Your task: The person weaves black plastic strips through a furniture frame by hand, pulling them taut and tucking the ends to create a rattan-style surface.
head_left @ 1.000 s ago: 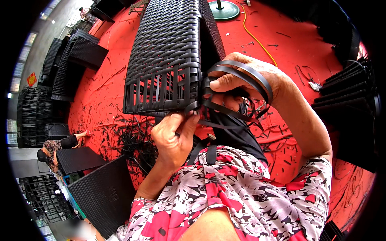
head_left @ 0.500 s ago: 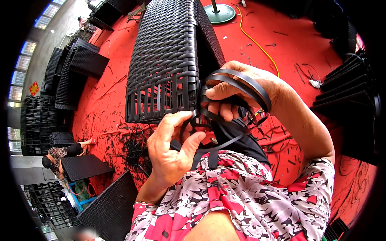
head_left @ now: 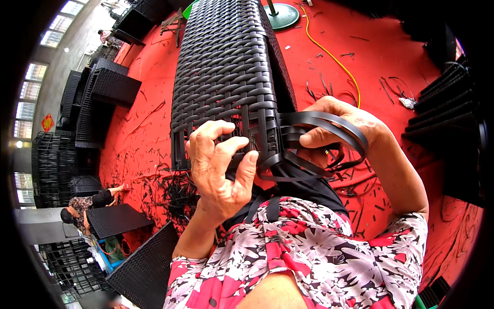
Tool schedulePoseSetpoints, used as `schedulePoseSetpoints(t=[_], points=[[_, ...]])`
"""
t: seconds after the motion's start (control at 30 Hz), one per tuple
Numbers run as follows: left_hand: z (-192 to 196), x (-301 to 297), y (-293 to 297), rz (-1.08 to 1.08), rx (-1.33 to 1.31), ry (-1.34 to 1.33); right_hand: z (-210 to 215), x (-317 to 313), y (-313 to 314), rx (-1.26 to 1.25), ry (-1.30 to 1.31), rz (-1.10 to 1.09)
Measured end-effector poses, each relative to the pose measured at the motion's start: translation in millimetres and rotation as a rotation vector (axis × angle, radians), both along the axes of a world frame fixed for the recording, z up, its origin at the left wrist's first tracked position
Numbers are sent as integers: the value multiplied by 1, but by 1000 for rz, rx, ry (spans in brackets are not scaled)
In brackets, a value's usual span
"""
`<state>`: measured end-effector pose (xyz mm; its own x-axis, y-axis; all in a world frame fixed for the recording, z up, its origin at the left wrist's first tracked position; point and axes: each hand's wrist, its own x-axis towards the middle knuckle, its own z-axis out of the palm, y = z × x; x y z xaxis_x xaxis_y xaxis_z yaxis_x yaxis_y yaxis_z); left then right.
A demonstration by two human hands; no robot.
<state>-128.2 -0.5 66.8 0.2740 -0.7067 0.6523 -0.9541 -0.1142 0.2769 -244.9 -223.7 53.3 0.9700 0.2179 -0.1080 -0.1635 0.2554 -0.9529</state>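
Observation:
In front of me lies a black woven wicker piece of furniture (head_left: 221,67), its near end showing open lattice between the upright strips. My left hand (head_left: 221,165) is raised over that near end, thumb and fingers apart, with nothing visible between them. Fingertips of this hand hide part of the lattice. At the piece's right corner, my right hand (head_left: 339,129) grips a looped coil of flat black plastic strip (head_left: 355,135). Part of the strip runs from the coil to the corner. The right hand's lower fingers are mostly hidden behind the loops.
Black strip offcuts (head_left: 180,193) litter the red floor covering (head_left: 149,123). A yellow cable (head_left: 337,62) runs past a round green base (head_left: 283,18). Dark woven panels (head_left: 442,113) stand at right; more furniture (head_left: 110,85) and another person (head_left: 80,211) are at left.
My left hand has moved up from the strip at the corner to the lattice, its fingers spreading. My right hand has shifted right and slightly down with the coil.

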Motion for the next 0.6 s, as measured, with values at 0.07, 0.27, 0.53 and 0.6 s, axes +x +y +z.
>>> schedulePoseSetpoints(t=[0.07, 0.27, 0.53, 0.6], points=[[1, -5, -4, -16, 14, 47, -13, -9, -2, 48, -28, -43], [14, -8, -4, -1, 112, 43, -19, -16, 0, 71, -40, -7], [39, 1, -22, -62, 185, 109, -30, -10, -3, -102, -275, -58], [41, 0, -23, -74, 186, 148, -32, -11, -4, -28, -252, -77]])
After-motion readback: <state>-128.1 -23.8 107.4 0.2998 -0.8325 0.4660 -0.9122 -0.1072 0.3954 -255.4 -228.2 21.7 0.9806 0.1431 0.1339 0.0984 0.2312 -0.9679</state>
